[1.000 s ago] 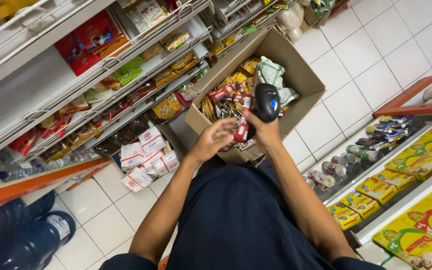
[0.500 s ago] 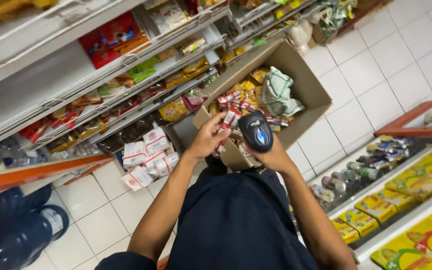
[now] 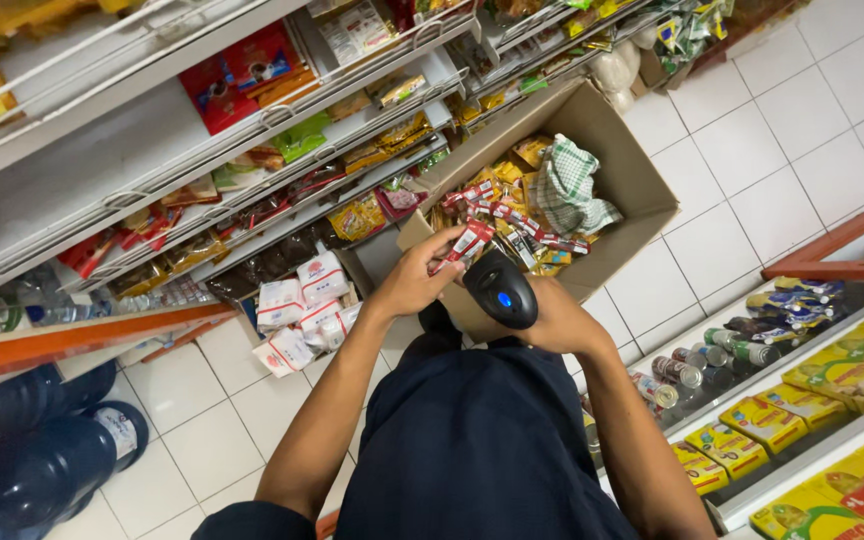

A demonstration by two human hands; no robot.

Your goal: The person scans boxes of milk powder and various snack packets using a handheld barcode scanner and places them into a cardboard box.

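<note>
White floor tiles (image 3: 752,130) and wire shop shelves (image 3: 132,150) stocked with packets are seen from above, with an open cardboard box (image 3: 612,160) between them. Inside the box, small red sachets (many, loosely heaped) and a green checked cloth (image 3: 567,185) are seen. A red sachet (image 3: 469,242) is pinched in the fingers of the left hand (image 3: 414,283) at the box's near edge. A black handheld scanner (image 3: 500,290) is gripped by the right hand (image 3: 557,322), just beside that sachet.
</note>
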